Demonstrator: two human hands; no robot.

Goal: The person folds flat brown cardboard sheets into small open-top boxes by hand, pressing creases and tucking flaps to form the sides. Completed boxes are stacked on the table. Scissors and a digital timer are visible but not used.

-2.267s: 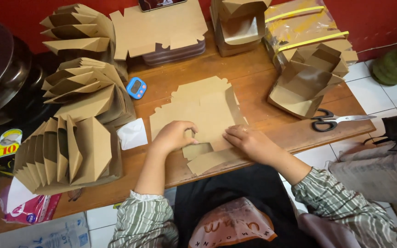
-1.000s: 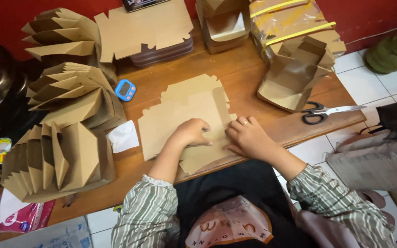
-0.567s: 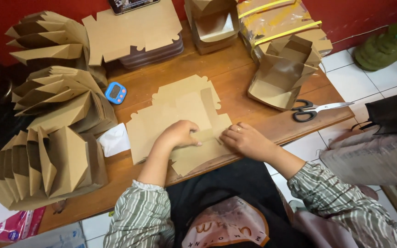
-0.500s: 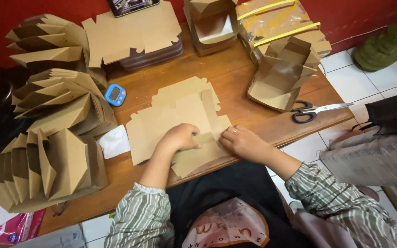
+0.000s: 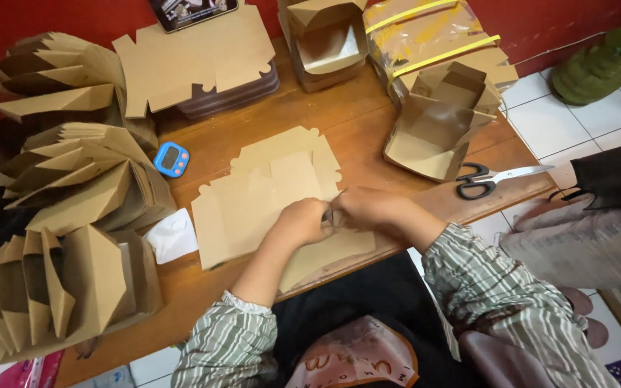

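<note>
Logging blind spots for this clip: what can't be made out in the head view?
- Fingertips of left hand and right hand: curled together over the flat cardboard, so the grip between them is hidden.
- Near edge of that cardboard: covered by both hands and forearms.
- Timer display: too small.
- Folded boxes: cut off by the left edge.
- Dark item at top: cut off by the upper edge.

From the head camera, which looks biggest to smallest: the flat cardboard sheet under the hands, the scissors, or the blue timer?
1. Flat cardboard sheet, by far the largest.
2. Scissors.
3. Blue timer, smallest.
</note>
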